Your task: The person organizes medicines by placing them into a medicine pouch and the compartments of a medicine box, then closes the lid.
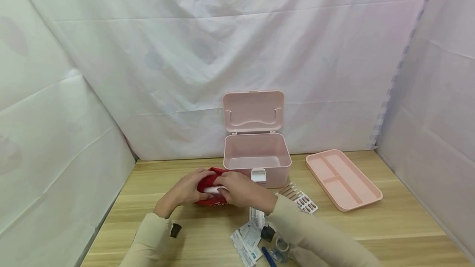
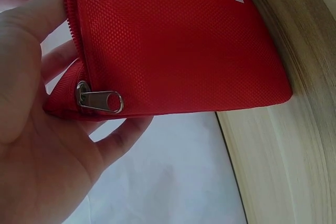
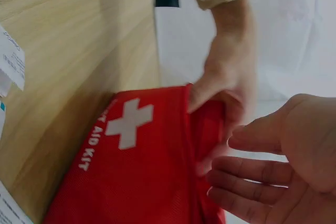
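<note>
A red first aid pouch (image 1: 210,202) with a white cross stands on the table, unzipped along its top. At its left end my left hand (image 1: 189,188) grips the edge, some fingers inside the mouth; the metal zip pull (image 2: 102,100) hangs beside the palm. In the right wrist view, my right hand (image 3: 273,166) is beside the opening of the pouch (image 3: 142,182), fingers loosely bent and nothing visible in them. From the head view, a white patch shows between the two hands, partly covered by the right thumb.
Behind the pouch an open pink box (image 1: 257,147) has its lid raised. A pink divided tray (image 1: 345,180) lies to the right. Near my right forearm are cotton swabs (image 1: 290,192), a blister pack (image 1: 306,204), white packets (image 1: 248,236), a blue stick-like item (image 1: 269,257) and a tape roll (image 1: 282,244).
</note>
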{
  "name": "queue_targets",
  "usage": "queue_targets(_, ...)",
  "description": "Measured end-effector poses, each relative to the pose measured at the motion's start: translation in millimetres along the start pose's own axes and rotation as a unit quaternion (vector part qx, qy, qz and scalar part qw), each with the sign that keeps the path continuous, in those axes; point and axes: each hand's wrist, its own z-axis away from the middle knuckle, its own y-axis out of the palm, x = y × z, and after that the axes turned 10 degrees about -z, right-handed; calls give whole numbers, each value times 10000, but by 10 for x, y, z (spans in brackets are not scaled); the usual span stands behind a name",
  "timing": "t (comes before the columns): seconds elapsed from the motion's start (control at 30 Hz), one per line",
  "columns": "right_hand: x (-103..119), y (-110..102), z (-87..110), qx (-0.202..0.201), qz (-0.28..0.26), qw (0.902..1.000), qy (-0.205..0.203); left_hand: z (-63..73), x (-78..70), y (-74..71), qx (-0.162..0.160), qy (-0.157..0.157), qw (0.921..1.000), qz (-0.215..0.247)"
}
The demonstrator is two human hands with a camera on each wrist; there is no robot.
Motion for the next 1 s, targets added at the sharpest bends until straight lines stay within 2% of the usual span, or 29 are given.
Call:
queue_targets(0.2,-90,-192,160,-406,-1125,9928,24,1,12,11,5,-49,10000,50)
queue_targets(0.3,-137,-258,299,-290,-1587,9866,231,-2,8,10,42,-110,9999,104)
queue_targets(0.47,-259,-284,572,76,-2037,9772,596,-3,5,6,104,-203,9996,147)
queue_targets(0.73,-640,-195,929,270,-2121,9717,1007,1,17,27,112,-163,9996,203)
queue_targets(1.0,-988,-109,1132,-64,-2065,9657,1570,-15,28,34,76,-69,9998,149)
